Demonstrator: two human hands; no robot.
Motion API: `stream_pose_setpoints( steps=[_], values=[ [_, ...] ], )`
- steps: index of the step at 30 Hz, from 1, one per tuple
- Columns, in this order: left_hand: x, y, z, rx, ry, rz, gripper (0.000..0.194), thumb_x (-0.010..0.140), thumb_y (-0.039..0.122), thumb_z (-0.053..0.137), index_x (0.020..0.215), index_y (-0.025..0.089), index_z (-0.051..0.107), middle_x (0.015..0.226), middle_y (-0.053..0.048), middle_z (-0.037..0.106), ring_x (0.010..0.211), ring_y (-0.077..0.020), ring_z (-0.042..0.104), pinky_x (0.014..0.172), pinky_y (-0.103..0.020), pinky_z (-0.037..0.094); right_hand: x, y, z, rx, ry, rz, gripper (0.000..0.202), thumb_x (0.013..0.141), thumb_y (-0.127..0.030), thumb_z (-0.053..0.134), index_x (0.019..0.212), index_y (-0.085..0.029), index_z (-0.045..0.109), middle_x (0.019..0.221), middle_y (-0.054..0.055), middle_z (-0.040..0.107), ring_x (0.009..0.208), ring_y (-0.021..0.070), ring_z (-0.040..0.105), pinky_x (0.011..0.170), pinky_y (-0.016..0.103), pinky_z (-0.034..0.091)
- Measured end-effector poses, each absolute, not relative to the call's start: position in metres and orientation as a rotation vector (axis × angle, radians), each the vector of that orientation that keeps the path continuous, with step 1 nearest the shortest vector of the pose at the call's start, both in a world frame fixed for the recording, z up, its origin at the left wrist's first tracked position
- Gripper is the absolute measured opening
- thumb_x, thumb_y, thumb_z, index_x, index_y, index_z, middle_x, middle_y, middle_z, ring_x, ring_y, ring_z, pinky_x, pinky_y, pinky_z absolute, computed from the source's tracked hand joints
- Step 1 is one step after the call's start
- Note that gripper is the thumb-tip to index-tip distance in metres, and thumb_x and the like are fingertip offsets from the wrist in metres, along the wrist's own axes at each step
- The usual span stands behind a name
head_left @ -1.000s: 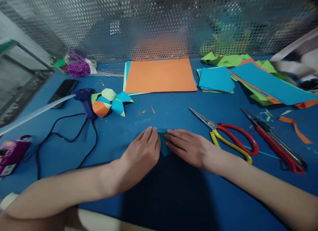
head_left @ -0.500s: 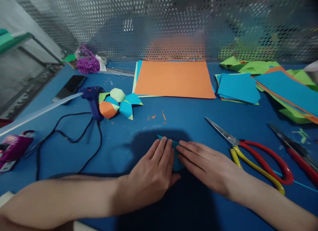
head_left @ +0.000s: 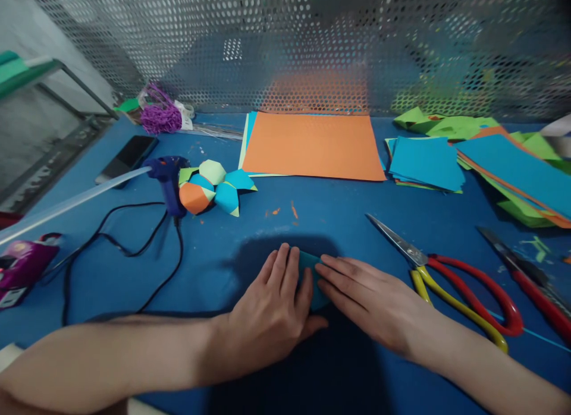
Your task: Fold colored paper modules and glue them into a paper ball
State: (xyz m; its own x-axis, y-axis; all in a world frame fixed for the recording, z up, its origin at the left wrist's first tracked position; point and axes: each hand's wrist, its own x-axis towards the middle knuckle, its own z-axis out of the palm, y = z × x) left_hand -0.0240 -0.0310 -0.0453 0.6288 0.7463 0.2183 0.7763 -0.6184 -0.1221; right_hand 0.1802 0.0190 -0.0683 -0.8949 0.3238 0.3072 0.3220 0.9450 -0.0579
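A small folded piece of blue paper (head_left: pixel 318 291) lies flat on the blue table between my hands, partly covered by both. My left hand (head_left: pixel 277 311) rests on its left part, fingers stretched out and pressing down, with the thumb at its lower edge. From the other side, my right hand (head_left: pixel 363 296) lays its outstretched fingers flat on the paper's right part. Neither hand is closed round anything. To the right of my right hand are scissors (head_left: pixel 417 255) with one red and one yellow handle, blades pointing up and left.
Behind stands a sheet stack topped with orange (head_left: pixel 312 146), beside blue paper squares (head_left: pixel 426 163). At left are folded paper flowers (head_left: pixel 212 172), a glue gun (head_left: pixel 167 177) with its cord, a phone (head_left: pixel 127 158) and purple string (head_left: pixel 160 118). A red-handled cutting tool (head_left: pixel 535 290) lies right.
My left hand's fingers have spread and shifted slightly left, uncovering more of the blue paper. My right hand stays nearly in place on it.
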Motion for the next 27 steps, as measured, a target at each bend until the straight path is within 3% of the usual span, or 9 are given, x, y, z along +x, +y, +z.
stream_pose_setpoints(
  steps=[12,21,27],
  values=[
    [-0.027,-0.030,-0.044,-2.661,-1.240,-0.191,0.050,0.088,0.043,0.047,0.115,0.001,0.054,0.118,-0.035,0.056,0.116,-0.0427,0.052,0.088,-0.051,0.050,0.180,0.021,-0.067,-0.450,-2.776,-0.012,0.031,0.092,-0.012,0.039,0.108,-0.009,0.065,0.117,0.014,0.065,0.113,0.0269,0.057,0.089,0.042,0.054],
    [-0.031,-0.023,-0.044,-2.710,-1.205,-0.196,0.032,0.090,0.025,0.047,0.109,0.002,0.058,0.118,-0.031,0.058,0.115,-0.0389,0.055,0.090,-0.048,0.051,0.181,0.021,-0.061,-0.461,-2.757,-0.007,0.032,0.093,-0.011,0.037,0.106,-0.009,0.066,0.117,0.013,0.065,0.114,0.0252,0.057,0.092,0.041,0.052],
    [-0.033,-0.019,-0.041,-2.709,-1.234,-0.170,0.030,0.090,0.024,0.046,0.108,0.004,0.059,0.118,-0.029,0.058,0.114,-0.0376,0.056,0.090,-0.048,0.051,0.182,0.020,-0.062,-0.467,-2.745,-0.033,0.032,0.093,-0.010,0.037,0.107,-0.011,0.066,0.119,0.013,0.064,0.118,0.0235,0.054,0.094,0.041,0.051]
  ],
)
